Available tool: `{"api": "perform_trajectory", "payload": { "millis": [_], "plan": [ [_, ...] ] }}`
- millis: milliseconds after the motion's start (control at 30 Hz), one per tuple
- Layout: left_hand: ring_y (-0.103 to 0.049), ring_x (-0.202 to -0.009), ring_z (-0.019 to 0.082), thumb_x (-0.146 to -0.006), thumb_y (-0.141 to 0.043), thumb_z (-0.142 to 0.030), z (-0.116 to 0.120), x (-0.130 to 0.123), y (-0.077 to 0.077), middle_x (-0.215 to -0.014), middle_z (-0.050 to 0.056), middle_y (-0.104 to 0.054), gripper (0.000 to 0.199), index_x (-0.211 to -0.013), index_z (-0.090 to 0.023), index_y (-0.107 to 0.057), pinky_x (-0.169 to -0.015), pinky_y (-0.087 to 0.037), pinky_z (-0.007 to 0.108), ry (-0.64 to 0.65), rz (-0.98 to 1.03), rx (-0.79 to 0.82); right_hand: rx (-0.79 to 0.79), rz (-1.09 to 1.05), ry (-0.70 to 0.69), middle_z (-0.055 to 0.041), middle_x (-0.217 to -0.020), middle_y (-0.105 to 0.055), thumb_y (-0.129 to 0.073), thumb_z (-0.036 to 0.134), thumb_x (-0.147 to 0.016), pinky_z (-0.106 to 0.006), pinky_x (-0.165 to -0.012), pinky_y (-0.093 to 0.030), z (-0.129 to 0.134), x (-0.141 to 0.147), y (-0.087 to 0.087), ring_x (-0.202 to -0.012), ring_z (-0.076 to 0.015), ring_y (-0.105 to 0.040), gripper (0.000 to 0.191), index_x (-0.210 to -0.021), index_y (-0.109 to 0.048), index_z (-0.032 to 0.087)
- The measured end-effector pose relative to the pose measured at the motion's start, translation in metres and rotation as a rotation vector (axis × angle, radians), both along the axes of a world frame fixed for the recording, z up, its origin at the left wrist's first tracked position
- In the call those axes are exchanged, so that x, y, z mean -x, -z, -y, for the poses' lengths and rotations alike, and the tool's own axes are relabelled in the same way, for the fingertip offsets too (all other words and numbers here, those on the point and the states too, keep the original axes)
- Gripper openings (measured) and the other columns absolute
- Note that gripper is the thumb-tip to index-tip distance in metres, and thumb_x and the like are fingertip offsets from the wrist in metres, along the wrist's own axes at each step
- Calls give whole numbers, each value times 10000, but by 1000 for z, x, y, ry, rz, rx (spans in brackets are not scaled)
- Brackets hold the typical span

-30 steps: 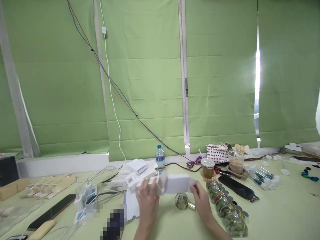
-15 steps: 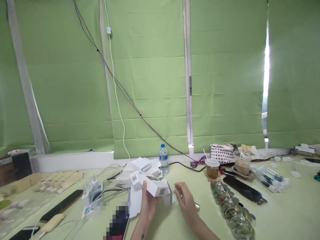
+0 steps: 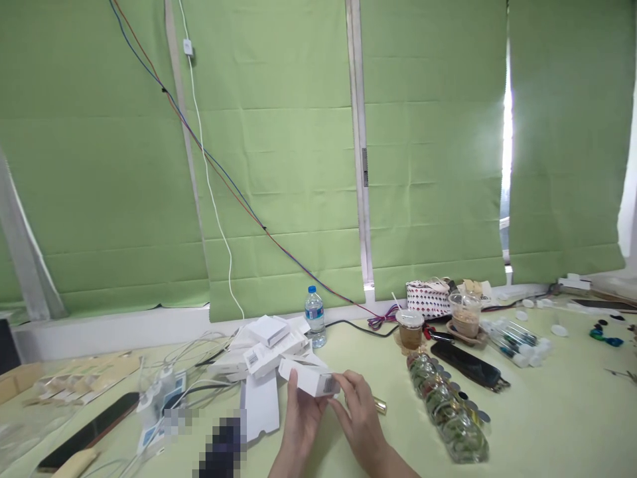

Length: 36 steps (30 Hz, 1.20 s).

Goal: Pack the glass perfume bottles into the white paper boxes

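Observation:
A small white cardboard box [image 3: 309, 380] with a barcode on its end is in my left hand [image 3: 302, 425], thumb on the near side and fingers underneath. The far side shows a raised flap. My right hand [image 3: 362, 418] grips the box's right end with thumb and fingertips. Just behind the right hand a gold cylinder [image 3: 380, 405] lies on the table, partly hidden. Beyond my left hand a pile of white boxes [image 3: 269, 330] is stacked loosely, with a flat white cardboard sheet [image 3: 262, 403] in front.
A water bottle [image 3: 314, 318] stands behind the boxes. To the right are a lidded drink cup [image 3: 411, 330], a row of clear round containers [image 3: 445, 411] and a black pouch [image 3: 468, 365]. Cables and a power strip [image 3: 162, 405] lie left, near a phone [image 3: 89, 431].
My right hand has moved left and closed on the box's right end. The box's open end looks more closed up. The view has turned slightly right.

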<state>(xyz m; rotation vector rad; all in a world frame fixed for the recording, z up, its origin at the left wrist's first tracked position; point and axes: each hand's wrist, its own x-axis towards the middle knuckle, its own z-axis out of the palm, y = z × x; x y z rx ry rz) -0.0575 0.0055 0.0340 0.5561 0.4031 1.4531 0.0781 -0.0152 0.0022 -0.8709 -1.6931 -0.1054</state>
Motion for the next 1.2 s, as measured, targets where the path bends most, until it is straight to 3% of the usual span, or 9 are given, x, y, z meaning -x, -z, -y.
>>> {"api": "perform_trajectory", "payload": {
  "millis": [233,367,500,600,733,833,1000,1100,1200],
  "plan": [
    [-707,-787,241,-703,-762,-364,8,-10,-4,-915,96,-734,385,-996,-156,-623,-646,-596,313,-100,-68,18,-22,-20,21,-82,-932,-584,-487,224,-908,-369,-724,-496,-9,-6,-5,-878,-245,-566,105,-983,-560,231],
    [-700,-748,220,-644,-799,-419,6,-12,0,-834,64,-732,430,-937,-156,-625,-631,-587,282,-143,-68,21,-91,13,20,-43,-764,-563,-427,191,-921,-301,-606,-431,-11,-4,-4,-726,-202,-533,212,-724,-497,228],
    [-699,-714,195,-614,-825,-366,-5,-5,10,-819,24,-718,439,-935,-203,-572,-631,-576,277,-335,-184,92,56,-26,-217,-26,-800,-578,-482,298,-913,-269,-607,-450,-6,0,1,-686,-169,-567,85,-883,-507,222],
    [-706,-762,204,-581,-841,-270,-10,2,13,-883,27,-722,481,-956,-220,-544,-674,-573,290,-474,-337,76,315,-295,-359,3,-793,-570,-452,385,-926,-234,-527,-455,-7,6,7,-577,-133,-572,163,-954,-479,227],
    [-700,-855,273,-597,-817,-354,-5,4,8,-956,78,-721,538,-1034,-202,-542,-706,-573,364,-462,-587,-36,532,-595,-401,-42,-973,-618,-548,481,-858,-260,-534,-510,-14,8,8,-633,-157,-636,411,-1156,-436,222],
    [-665,-958,309,-693,-706,-479,-3,4,7,-1021,111,-693,514,-1081,-189,-534,-782,-551,422,-438,-792,-131,606,-575,-499,-65,-926,-685,-604,518,-799,-315,-648,-546,-21,-1,-2,-776,-230,-669,412,-1043,-574,188],
    [-453,-1234,336,-749,-564,-540,-21,17,22,-1245,152,-533,584,-1188,-169,-460,-1051,-335,520,-817,-1233,-245,524,-838,-284,-81,-838,-713,-655,531,-723,-339,-682,-538,-35,-35,-16,-813,-272,-661,394,-863,-622,164],
    [-347,-1319,376,-589,-712,-465,-36,21,35,-1385,189,-416,850,-1291,-158,-345,-1094,-258,538,-706,-1393,-281,526,-930,-188,-98,-938,-705,-563,582,-747,-341,-674,-536,-47,-51,-13,-844,-270,-660,450,-941,-579,176],
    [-405,-1298,369,-515,-751,-386,-45,18,41,-1375,189,-457,989,-1351,-173,-267,-1066,-324,499,-571,-1375,-260,548,-954,-129,-107,-1009,-687,-495,638,-734,-329,-663,-534,-57,-58,-7,-872,-265,-657,516,-979,-544,186]
  ]
}}
